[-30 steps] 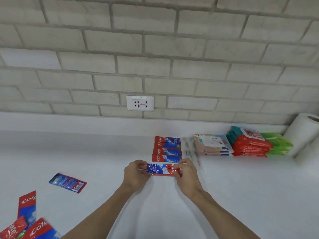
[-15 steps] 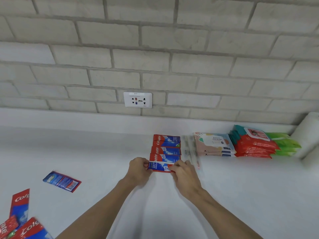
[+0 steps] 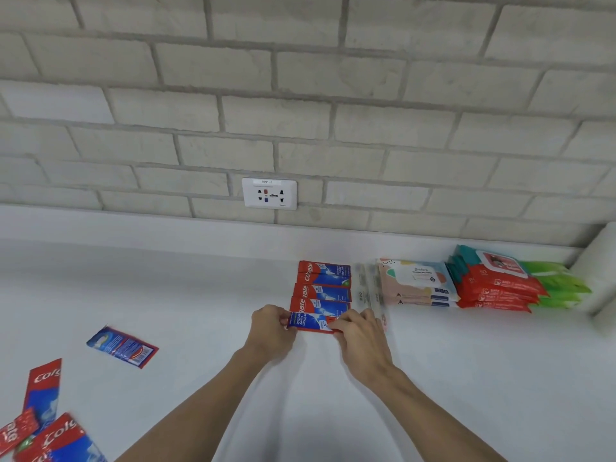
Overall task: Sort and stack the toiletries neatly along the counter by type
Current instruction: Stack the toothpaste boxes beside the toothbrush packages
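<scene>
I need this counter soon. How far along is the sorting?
Done: wipe packs stacked at the right, three toothpaste sachets in a row. In hand: left hand and right hand grip a fourth sachet at the row's near end. Left: a blue sachet and several Colgate sachets lie loose at the left.

Edges cut off the loose toothpaste sachets [image 3: 53,440] and paper roll [image 3: 600,268]; the clear packets [image 3: 367,288] are blurred.
</scene>
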`<state>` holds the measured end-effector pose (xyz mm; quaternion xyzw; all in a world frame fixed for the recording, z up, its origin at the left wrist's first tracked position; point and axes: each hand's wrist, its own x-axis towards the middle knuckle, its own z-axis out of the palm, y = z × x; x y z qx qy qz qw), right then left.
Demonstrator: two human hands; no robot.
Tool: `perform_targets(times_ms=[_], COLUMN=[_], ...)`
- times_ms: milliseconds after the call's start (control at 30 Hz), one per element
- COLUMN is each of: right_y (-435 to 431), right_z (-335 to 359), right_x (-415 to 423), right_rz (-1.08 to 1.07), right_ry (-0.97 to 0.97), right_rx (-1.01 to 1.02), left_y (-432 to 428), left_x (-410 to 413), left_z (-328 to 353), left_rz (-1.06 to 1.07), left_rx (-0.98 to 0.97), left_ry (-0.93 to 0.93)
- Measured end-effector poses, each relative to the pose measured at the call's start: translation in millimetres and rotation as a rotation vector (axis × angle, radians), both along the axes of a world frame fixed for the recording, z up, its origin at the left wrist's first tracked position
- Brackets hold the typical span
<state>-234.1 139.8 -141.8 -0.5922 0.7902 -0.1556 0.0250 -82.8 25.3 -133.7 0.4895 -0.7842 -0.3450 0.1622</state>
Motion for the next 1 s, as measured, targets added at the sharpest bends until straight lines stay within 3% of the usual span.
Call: perform_targets(times_ms=[433, 700, 1000], right_y=[3.9, -0.4, -15.3], right_z=[5.9, 14.9, 24.9], right_x=[28.2, 108.0, 213.7], right_rz=[-0.060, 0.061, 0.267], right_ry=[-0.053, -0.212, -0.378], right_rx=[-0.089, -0.112, -0.037], left_y=[18.6, 34.2, 30.6], left_x=[21.4, 100.2, 217.4], left_z=[6.2, 18.0, 21.1], left_rz=[0.065, 0.125, 0.178], left_rx=[-0.022, -0.099, -0.124], left_ry=[0.093, 0.182, 0.103])
